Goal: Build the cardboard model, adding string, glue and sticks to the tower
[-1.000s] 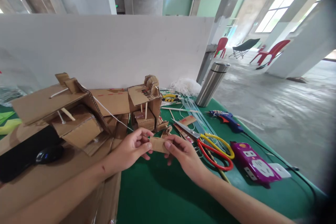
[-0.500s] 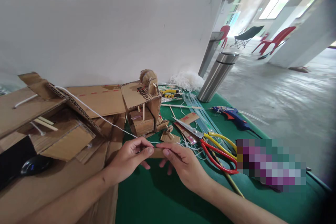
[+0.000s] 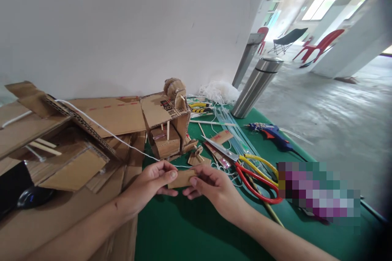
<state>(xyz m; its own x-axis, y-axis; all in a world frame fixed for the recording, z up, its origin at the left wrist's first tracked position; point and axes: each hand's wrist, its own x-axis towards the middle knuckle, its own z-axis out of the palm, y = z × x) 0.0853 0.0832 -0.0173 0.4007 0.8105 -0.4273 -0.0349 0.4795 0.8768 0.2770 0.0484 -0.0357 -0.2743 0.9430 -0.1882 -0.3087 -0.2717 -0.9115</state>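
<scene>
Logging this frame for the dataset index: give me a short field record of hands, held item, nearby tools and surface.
left hand: left hand pinches the left end of the cardboard strip
right hand: right hand grips the strip's right end
held item: small flat brown strip, held just above the table
surface: green table
nearby tools: scissors with red and yellow handles right of the hands; blue glue gun beyond them
behind hands: cardboard model with white string running left
far right: steel flask

Bright window daylight, sharp, edges warped
</scene>
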